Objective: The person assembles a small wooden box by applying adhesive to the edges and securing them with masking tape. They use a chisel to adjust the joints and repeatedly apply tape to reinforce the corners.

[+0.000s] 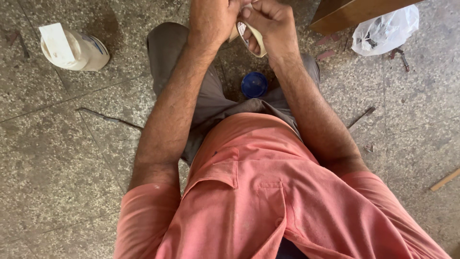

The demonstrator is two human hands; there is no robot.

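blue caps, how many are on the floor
1. The blue cap lies on the floor between the person's legs, below the hands; more may be hidden under the body.

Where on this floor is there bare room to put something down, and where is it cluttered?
Free: the floor below the white jug, left of the left arm; also the lower right, between the right arm and the wood strip. Crowded: the upper right, with the plastic bag, board and scraps; a blue cap lies between the legs.

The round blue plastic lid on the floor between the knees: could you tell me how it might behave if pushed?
The round blue plastic lid lies flat, so it would probably slide, not tip. It looks light. Set on edge, its round rim would likely roll across the speckled stone floor.
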